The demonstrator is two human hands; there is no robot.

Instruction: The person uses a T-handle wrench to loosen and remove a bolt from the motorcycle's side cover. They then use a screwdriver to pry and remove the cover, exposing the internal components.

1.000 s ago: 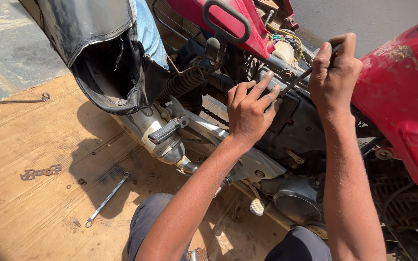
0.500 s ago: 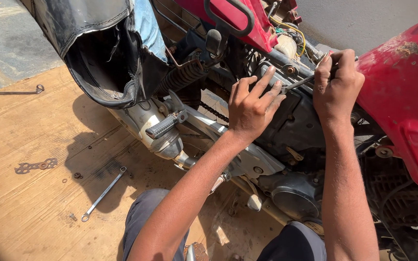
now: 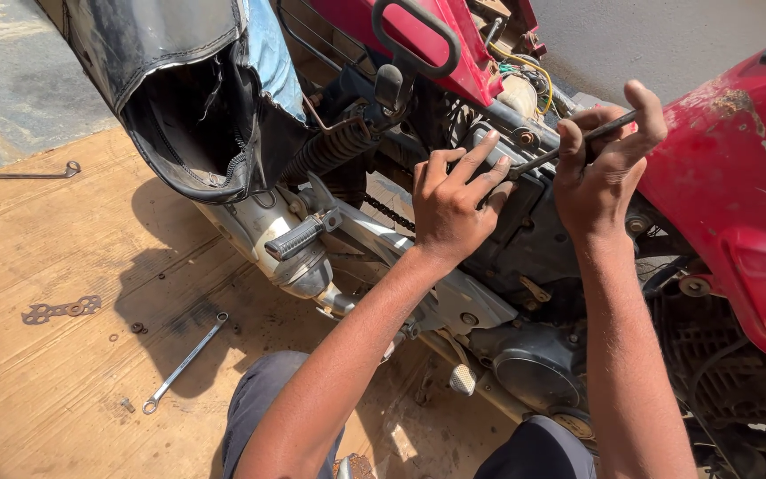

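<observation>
A red motorcycle (image 3: 738, 195) stands with its side panels off and its frame and wiring bare. My left hand (image 3: 454, 206) rests with spread fingers on the black box under the seat rail, its fingertips at the tip of a thin metal tool. My right hand (image 3: 603, 164) grips the handle of that tool (image 3: 569, 146), a screwdriver-like rod angled down to the left toward a bolt on the frame. The tool's tip is partly hidden by my left fingers.
A torn black seat cover (image 3: 192, 98) hangs at upper left. A combination wrench (image 3: 183, 362), a flat multi-hole wrench (image 3: 62, 310), small nuts (image 3: 137, 328) and a long hooked bar (image 3: 19, 175) lie on the wooden board (image 3: 46, 399). A footpeg (image 3: 294, 238) and engine case (image 3: 534, 372) jut out below my arms.
Both hands stay at the same spot on the frame; my left fingers shift slightly along the tool tip. The view drifts a little, so the floor tools sit somewhat further left.
</observation>
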